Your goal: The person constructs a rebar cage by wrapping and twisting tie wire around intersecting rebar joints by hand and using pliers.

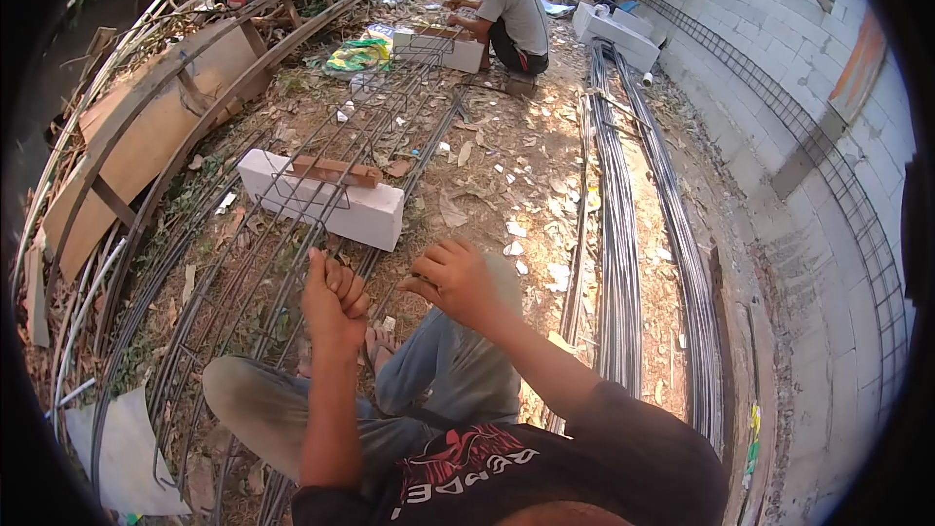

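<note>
- The left hand [336,294] is drawn into a fist above the steel bars, thumb uppermost; whether it grips anything thin cannot be told.
- The right hand [450,281] is just beside it, fingers curled and thumb close under them; a small item between the tips cannot be made out.
- The rebar cage [317,203], long rods with bent loops, stretches forward from below the left hand and crosses the near white block [375,215].
- A short wooden piece [338,171] lies along the top of that block, among the rods.
- Farther along, a co-worker in a grey shirt [518,18] squats beside another white block [466,56], arms reaching over it.
- On the ground to the right lies a long bundle of steel rods [617,263].
- Beyond it, a narrow mesh frame [779,75] leans against the pale block wall [779,24].
</note>
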Demonstrator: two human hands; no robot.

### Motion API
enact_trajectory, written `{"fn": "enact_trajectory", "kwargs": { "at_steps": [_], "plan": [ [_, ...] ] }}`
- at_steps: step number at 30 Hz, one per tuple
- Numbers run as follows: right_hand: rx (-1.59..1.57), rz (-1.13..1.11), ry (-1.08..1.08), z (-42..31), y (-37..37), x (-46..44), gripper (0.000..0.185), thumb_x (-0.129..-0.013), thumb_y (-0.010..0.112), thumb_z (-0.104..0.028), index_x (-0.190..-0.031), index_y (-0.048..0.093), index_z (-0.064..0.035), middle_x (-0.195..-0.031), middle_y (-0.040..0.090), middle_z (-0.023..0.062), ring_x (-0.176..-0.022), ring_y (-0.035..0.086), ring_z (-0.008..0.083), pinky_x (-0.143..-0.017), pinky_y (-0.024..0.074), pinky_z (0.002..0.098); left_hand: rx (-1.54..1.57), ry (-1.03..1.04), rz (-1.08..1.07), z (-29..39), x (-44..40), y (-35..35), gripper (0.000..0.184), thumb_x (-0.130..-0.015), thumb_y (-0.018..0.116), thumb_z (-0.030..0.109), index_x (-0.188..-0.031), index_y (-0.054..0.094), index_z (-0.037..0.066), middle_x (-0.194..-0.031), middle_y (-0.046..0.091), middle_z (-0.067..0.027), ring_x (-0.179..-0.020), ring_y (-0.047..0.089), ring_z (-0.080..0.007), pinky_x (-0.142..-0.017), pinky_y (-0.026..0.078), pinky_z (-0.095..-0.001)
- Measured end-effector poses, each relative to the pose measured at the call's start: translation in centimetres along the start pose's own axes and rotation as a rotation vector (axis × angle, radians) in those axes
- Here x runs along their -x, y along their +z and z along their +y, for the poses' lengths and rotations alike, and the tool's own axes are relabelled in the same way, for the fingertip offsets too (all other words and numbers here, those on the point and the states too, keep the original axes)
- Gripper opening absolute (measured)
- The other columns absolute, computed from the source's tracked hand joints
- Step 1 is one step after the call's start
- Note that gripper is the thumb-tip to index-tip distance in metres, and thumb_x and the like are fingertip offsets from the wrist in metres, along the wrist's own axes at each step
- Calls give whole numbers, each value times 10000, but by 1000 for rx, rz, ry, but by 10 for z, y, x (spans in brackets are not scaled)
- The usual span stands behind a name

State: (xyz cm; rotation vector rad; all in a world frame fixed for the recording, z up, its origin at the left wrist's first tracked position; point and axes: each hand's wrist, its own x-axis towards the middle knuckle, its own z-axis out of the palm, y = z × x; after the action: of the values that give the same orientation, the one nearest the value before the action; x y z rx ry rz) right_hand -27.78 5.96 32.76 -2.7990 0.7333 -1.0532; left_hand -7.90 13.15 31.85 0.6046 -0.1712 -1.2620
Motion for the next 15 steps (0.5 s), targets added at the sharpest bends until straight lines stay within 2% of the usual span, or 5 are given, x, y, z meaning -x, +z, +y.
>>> {"fn": "enact_trajectory", "kwargs": {
  "at_steps": [5,8,10,12,15],
  "plan": [
    [-456,-390,269,-68,69,63,268,-1024,623,-305,-942,654,-52,-887,683,191,-785,673,425,-707,537,515,-98,195,116,31,-1,-2,572,-1130,439,452,-645,325,171,-553,199,60,-452,147,-76,-396,117,-287],
    [-435,-309,44,-115,21,48,157,-1014,645,-180,-1077,693,-44,-859,706,152,-763,706,339,-656,546,429,-185,190,173,22,-5,-12,575,-1125,452,457,-645,326,168,-554,208,57,-453,147,-78,-402,121,-293],
    [-438,64,7,-80,0,4,193,-1020,636,-193,-1119,669,-31,-869,711,159,-751,709,341,-658,548,431,-213,153,124,10,1,-5,573,-1123,458,462,-649,330,167,-554,210,55,-458,149,-78,-406,123,-298],
    [-494,69,346,-38,-12,-27,191,-1015,640,-193,-1088,689,-23,-899,723,164,-739,703,353,-673,545,436,-243,155,47,-1,8,5,569,-1123,458,464,-655,335,166,-556,215,53,-464,153,-77,-410,123,-302],
    [-409,84,372,-7,36,-6,164,-1014,623,-182,-994,675,-27,-846,687,205,-777,693,388,-675,526,479,-250,230,-19,4,8,13,561,-1128,447,459,-662,341,165,-562,225,52,-471,158,-76,-417,121,-306]
  ]
}}
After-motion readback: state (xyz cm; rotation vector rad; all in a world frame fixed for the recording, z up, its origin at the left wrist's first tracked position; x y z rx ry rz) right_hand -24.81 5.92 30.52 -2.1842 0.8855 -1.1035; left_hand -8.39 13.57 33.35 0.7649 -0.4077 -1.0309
